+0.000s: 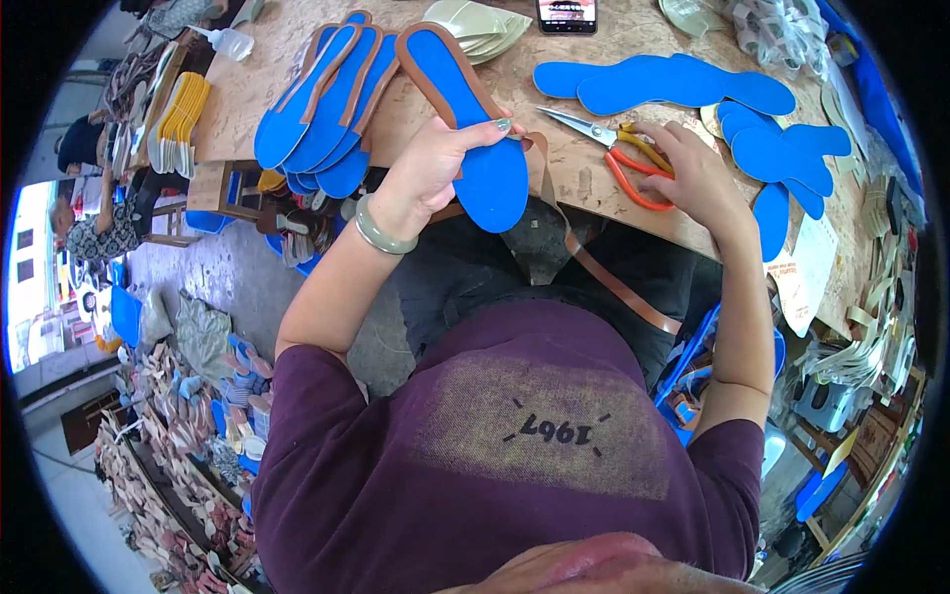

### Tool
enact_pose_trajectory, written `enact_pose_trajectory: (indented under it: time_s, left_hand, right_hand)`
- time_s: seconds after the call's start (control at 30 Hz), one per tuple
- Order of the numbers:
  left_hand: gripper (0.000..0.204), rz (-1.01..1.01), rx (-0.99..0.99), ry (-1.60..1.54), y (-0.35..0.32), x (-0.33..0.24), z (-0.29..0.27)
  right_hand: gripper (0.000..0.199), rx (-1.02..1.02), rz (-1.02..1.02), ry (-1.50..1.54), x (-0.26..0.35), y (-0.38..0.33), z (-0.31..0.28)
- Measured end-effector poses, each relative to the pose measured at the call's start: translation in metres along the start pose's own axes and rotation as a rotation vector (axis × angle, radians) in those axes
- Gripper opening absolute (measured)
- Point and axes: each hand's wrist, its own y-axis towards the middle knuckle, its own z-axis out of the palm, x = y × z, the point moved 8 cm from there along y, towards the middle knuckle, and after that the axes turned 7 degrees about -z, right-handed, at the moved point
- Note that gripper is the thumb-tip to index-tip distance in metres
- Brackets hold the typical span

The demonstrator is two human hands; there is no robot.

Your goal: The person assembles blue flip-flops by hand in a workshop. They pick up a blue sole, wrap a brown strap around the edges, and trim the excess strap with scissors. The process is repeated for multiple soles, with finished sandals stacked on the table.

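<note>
My left hand [435, 163] pinches a blue insole [497, 188], thumb on top, at the table's near edge. Brown edging runs around the insole's far half, and a loose brown strip [618, 287] trails from its side down across my lap. On the right, my right hand [698, 178] has its fingers curled at the handles of a pair of scissors [584, 126] with orange and yellow grips. The scissors' tips point away toward the upper left. Left of my left hand lies a fanned pile of blue insoles with brown edging [332, 99].
Unedged blue insole pieces [643, 81] spread over the table's right side, with more [782, 158] nearer its corner. A phone [567, 15], pale sheets [475, 30] and a squeeze bottle [228, 42] lie farther back. Yellow-edged pieces [180, 119] stand left. Another person [109, 223] sits far left.
</note>
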Motion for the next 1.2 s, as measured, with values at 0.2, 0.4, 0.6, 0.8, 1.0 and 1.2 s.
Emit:
enact_pose_trajectory:
  time_s: [0.2, 0.4, 0.6, 0.8, 1.0, 1.2]
  left_hand:
    - [0.026, 0.132, -0.05, 0.099, -0.007, -0.007, 0.018]
    - [0.021, 0.347, -0.162, 0.288, -0.027, -0.002, 0.026]
    - [0.015, 0.683, -0.243, 0.464, -0.048, -0.006, 0.056]
    - [0.013, 0.899, -0.234, 0.546, -0.063, 0.001, 0.068]
    - [0.02, 1.134, -0.35, 0.938, -0.082, 0.009, 0.083]
    - [0.04, 1.168, -0.282, 1.072, -0.089, 0.017, 0.092]
  right_hand:
    - [0.055, 0.192, 0.118, 0.082, -0.006, -0.007, 0.009]
    - [0.068, 0.031, 0.424, 0.903, 0.016, -0.067, 0.034]
    - [0.128, -0.071, 0.342, 1.662, 0.089, -0.106, 0.063]
    - [0.115, 0.123, 0.394, 1.428, 0.104, -0.121, 0.077]
    - [0.09, -0.04, 0.343, 1.133, 0.1, -0.112, 0.075]
    - [0.073, -0.074, 0.394, 1.088, 0.095, -0.109, 0.078]
